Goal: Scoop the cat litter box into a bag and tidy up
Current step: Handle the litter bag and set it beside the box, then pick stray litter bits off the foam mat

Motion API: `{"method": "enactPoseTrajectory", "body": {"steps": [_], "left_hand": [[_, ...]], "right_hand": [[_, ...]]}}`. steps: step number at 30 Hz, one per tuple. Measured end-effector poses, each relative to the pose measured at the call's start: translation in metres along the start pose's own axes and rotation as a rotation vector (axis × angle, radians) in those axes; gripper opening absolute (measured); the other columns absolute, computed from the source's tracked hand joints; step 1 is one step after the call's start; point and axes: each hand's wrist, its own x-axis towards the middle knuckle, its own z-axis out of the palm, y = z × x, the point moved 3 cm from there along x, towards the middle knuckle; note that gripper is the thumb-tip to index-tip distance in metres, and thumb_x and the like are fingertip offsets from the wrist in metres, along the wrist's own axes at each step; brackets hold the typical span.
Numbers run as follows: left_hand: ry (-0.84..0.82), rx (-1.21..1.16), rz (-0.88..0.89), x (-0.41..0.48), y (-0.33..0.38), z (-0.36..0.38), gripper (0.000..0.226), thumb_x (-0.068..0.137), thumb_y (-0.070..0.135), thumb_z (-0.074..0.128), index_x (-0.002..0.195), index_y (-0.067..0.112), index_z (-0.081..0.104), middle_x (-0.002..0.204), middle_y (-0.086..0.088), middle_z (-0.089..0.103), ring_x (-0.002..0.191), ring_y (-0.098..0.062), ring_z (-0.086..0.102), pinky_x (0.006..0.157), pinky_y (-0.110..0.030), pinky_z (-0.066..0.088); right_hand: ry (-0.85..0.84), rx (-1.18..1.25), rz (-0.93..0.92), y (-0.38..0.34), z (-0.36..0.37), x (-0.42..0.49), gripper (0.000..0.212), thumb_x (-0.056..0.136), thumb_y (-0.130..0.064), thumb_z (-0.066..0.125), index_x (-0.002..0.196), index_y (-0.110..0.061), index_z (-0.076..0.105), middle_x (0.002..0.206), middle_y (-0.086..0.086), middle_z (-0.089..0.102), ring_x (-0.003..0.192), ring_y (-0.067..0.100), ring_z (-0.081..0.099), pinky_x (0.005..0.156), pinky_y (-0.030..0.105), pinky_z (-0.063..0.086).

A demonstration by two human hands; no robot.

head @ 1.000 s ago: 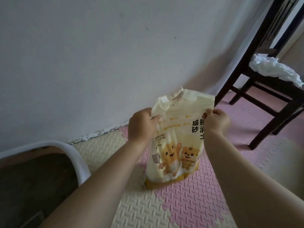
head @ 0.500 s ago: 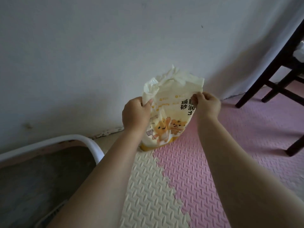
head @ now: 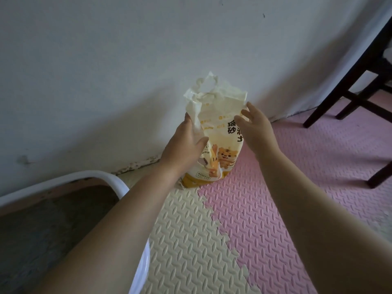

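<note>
A cream and yellow cat litter bag [head: 220, 132] with cartoon tigers stands upright on the foam mat against the white wall, its torn top crumpled. My left hand [head: 184, 143] lies against the bag's left side, fingers relaxed, thumb on its front. My right hand [head: 252, 126] hovers at the bag's right edge with fingers spread. The white-rimmed litter box [head: 118, 183] with grey litter sits at the lower left, partly hidden by my left forearm.
Cream and pink foam floor tiles [head: 254, 219] cover the floor. Dark wooden chair legs [head: 358, 88] stand at the right. The white wall [head: 127, 60] runs close behind the bag.
The bag has been set down against the wall. Both hands, which pinched its top corners, have let go and opened; the left slid down its side.
</note>
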Motion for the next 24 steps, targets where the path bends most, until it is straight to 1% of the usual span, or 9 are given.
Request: {"method": "enactPoseTrajectory", "body": {"steps": [2, 4, 7, 11, 12, 14, 16, 20, 24], "left_hand": [[-0.04, 0.053, -0.028, -0.007, 0.0, -0.011, 0.072, 0.094, 0.04, 0.052, 0.15, 0.023, 0.011, 0.148, 0.004, 0.034, 0.13, -0.013, 0.041, 0.089, -0.026, 0.038], [-0.047, 0.067, -0.11, -0.016, 0.005, -0.03, 0.083, 0.092, 0.046, 0.051, 0.151, 0.02, -0.001, 0.156, 0.002, 0.019, 0.139, -0.014, 0.028, 0.103, -0.032, 0.032], [0.051, 0.102, -0.2, -0.022, 0.028, -0.079, 0.085, 0.092, 0.049, 0.049, 0.151, 0.02, -0.004, 0.158, 0.001, 0.011, 0.143, -0.015, 0.017, 0.109, -0.031, 0.021], [0.031, 0.467, -0.109, -0.015, 0.087, -0.153, 0.082, 0.091, 0.057, 0.041, 0.151, 0.023, -0.003, 0.159, -0.002, 0.005, 0.145, -0.022, 0.011, 0.113, -0.041, 0.02], [-0.009, 0.589, -0.078, -0.011, 0.105, -0.172, 0.079, 0.092, 0.058, 0.037, 0.151, 0.021, 0.001, 0.159, -0.004, 0.005, 0.145, -0.023, 0.009, 0.113, -0.044, 0.02], [-0.082, 0.745, -0.066, -0.003, 0.147, -0.212, 0.075, 0.093, 0.059, 0.03, 0.151, 0.016, 0.009, 0.159, -0.006, 0.006, 0.146, -0.025, 0.008, 0.113, -0.045, 0.019], [-0.111, 0.793, -0.07, 0.004, 0.197, -0.259, 0.073, 0.093, 0.06, 0.024, 0.15, 0.016, 0.014, 0.159, -0.006, 0.011, 0.146, -0.025, 0.008, 0.114, -0.045, 0.018], [-0.093, 0.866, 0.027, 0.009, 0.34, -0.373, 0.07, 0.091, 0.061, 0.015, 0.148, 0.02, 0.024, 0.158, -0.003, 0.013, 0.146, -0.023, 0.003, 0.117, -0.044, 0.013], [0.007, 0.903, 0.138, -0.007, 0.506, -0.513, 0.068, 0.092, 0.059, 0.016, 0.149, 0.023, 0.022, 0.158, -0.001, 0.015, 0.146, -0.021, 0.009, 0.116, -0.041, 0.017]], "right_hand": [[0.007, -0.122, -0.049, -0.008, 0.0, -0.009, 0.059, 0.093, -0.035, 0.052, 0.146, -0.025, 0.03, 0.141, -0.005, 0.047, 0.122, 0.013, 0.051, 0.102, 0.04, 0.042], [0.019, -0.227, -0.068, -0.021, -0.004, -0.024, 0.056, 0.094, -0.037, 0.05, 0.146, -0.026, 0.031, 0.142, -0.007, 0.046, 0.128, 0.012, 0.045, 0.102, 0.033, 0.038], [0.045, -0.293, -0.079, -0.056, -0.017, -0.046, 0.051, 0.096, -0.039, 0.046, 0.144, -0.023, 0.037, 0.142, -0.006, 0.047, 0.13, 0.012, 0.043, 0.099, 0.029, 0.035], [-0.055, -0.435, -0.091, -0.132, -0.031, -0.055, 0.05, 0.098, -0.042, 0.038, 0.144, -0.023, 0.035, 0.143, -0.002, 0.046, 0.127, 0.016, 0.046, 0.094, 0.028, 0.036], [-0.096, -0.487, -0.111, -0.158, -0.037, -0.055, 0.051, 0.098, -0.043, 0.037, 0.145, -0.022, 0.033, 0.145, -0.001, 0.043, 0.131, 0.016, 0.042, 0.098, 0.03, 0.036], [-0.146, -0.564, -0.164, -0.219, -0.055, -0.051, 0.055, 0.098, -0.044, 0.034, 0.147, -0.02, 0.028, 0.152, -0.001, 0.031, 0.141, 0.015, 0.026, 0.109, 0.033, 0.028], [-0.156, -0.59, -0.182, -0.288, -0.08, -0.044, 0.058, 0.098, -0.046, 0.033, 0.148, -0.018, 0.026, 0.156, -0.001, 0.024, 0.144, 0.013, 0.016, 0.114, 0.031, 0.019], [-0.12, -0.628, -0.291, -0.46, -0.148, -0.035, 0.053, 0.096, -0.04, 0.043, 0.144, -0.016, 0.035, 0.153, 0.003, 0.03, 0.142, 0.017, 0.022, 0.113, 0.029, 0.019], [-0.032, -0.633, -0.463, -0.656, -0.226, -0.047, 0.049, 0.095, -0.034, 0.049, 0.141, -0.02, 0.041, 0.149, -0.002, 0.037, 0.141, 0.013, 0.026, 0.112, 0.024, 0.018]]}}
